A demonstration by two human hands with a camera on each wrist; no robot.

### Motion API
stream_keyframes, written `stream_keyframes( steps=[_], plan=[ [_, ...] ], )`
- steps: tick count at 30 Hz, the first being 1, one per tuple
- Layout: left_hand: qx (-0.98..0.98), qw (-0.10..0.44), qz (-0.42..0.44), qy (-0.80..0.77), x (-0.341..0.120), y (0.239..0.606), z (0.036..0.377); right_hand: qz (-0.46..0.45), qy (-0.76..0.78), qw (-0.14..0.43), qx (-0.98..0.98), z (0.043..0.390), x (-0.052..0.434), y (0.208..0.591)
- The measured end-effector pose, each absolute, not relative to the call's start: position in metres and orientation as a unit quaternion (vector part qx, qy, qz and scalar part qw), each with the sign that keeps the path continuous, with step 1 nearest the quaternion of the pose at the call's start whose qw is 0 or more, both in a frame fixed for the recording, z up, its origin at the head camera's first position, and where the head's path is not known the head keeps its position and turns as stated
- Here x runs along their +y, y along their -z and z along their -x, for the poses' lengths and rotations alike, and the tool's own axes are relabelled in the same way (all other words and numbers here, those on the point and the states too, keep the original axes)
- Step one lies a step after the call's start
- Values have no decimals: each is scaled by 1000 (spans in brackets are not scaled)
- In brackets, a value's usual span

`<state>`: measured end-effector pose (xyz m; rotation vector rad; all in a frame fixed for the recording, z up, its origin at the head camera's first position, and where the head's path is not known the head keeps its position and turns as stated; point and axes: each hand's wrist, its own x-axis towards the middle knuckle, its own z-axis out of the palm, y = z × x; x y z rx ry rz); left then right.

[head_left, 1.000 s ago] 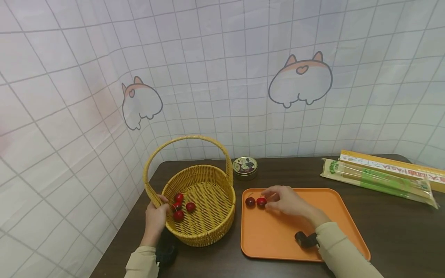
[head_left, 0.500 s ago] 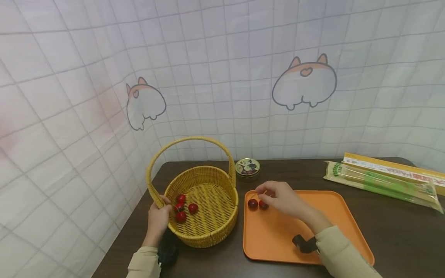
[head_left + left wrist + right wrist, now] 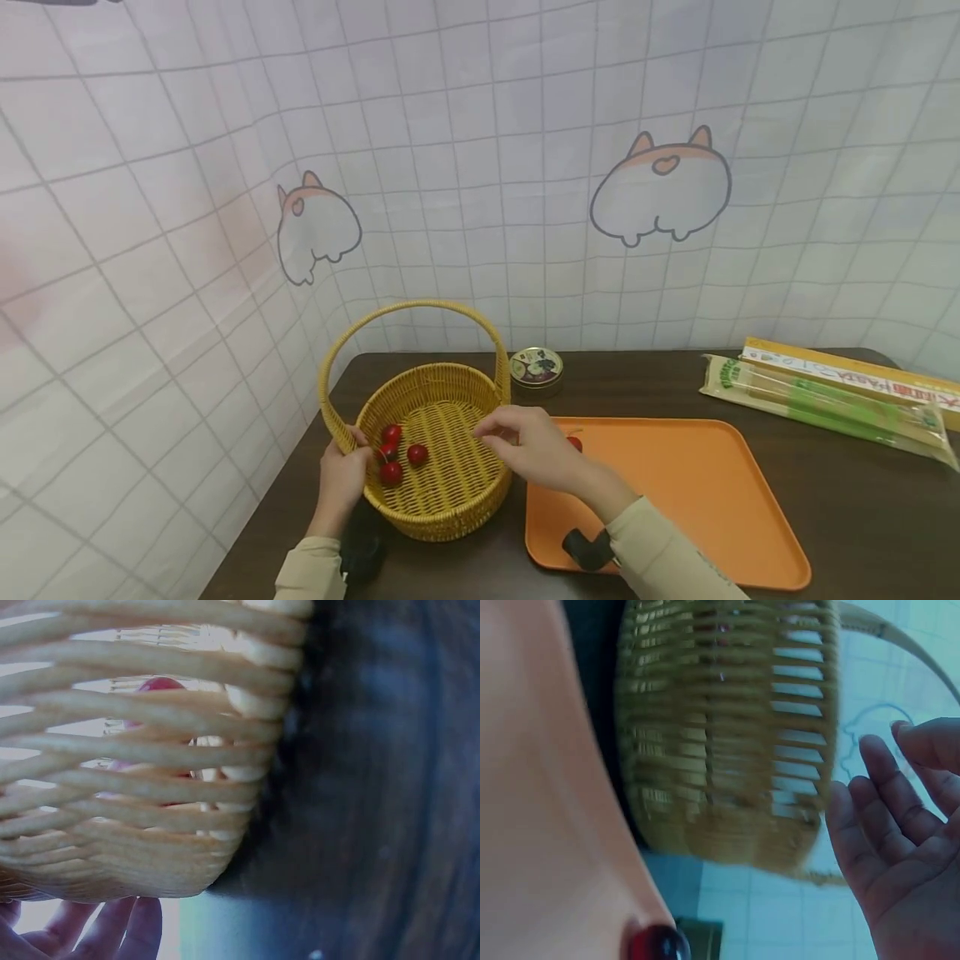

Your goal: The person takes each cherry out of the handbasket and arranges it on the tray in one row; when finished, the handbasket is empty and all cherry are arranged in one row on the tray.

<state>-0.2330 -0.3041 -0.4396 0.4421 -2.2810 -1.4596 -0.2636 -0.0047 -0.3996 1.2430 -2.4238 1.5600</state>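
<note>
My left hand grips the yellow wicker basket at its left side, where the handle joins the rim. Several red cherries lie inside, on the left of the basket floor. My right hand is over the basket's right rim, thumb and fingertips close together. The right wrist view shows this hand's bent fingers, but whether anything thin is pinched there cannot be made out. A cherry with an upright stem lies on the orange tray, partly behind the right hand; another beside it may be hidden.
A round tin stands just behind and right of the basket. Noodle or pasta packages lie at the back right of the dark table. A gridded white curtain hangs along the back and left.
My right hand moves from above the cherries on the tray leftward to the basket rim. The left hand keeps its grip. The head view shifts slightly.
</note>
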Motion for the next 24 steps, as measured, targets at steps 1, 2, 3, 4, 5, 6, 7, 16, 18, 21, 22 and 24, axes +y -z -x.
stream_keyframes(
  steps=[1, 2, 3, 4, 5, 6, 7, 16, 18, 21, 22, 24],
  plan=[
    [-815, 198, -158, 521, -305, 440, 233, -398, -496, -6, -772, 265, -11, 401],
    [-814, 200, -158, 522, -305, 440, 233, -401, -490, -13, -774, 266, -16, 401],
    [-814, 200, -158, 522, -305, 441, 234, -404, -481, -20, -778, 267, -22, 403],
    [-814, 200, -158, 521, -305, 441, 234, -410, -469, -25, -782, 269, -28, 405],
    [-814, 199, -158, 523, -306, 441, 234, -415, -458, -33, -786, 270, -33, 406],
    [-814, 198, -157, 524, -306, 441, 233, -419, -448, -43, -789, 271, -38, 407],
    [-814, 196, -156, 523, -306, 441, 233, -424, -437, -49, -792, 272, -43, 408],
    [-812, 181, -158, 533, -305, 443, 234, -426, -413, -64, -802, 279, -72, 405],
    [-810, 184, -161, 533, -304, 443, 233, -415, -418, -74, -805, 281, -76, 406],
    [-810, 186, -163, 532, -303, 442, 233, -389, -418, -92, -816, 286, -82, 406],
    [-811, 187, -163, 530, -304, 441, 233, -386, -412, -89, -821, 287, -85, 406],
    [-812, 195, -163, 525, -306, 439, 233, -384, -390, -72, -834, 291, -93, 407]
  ],
)
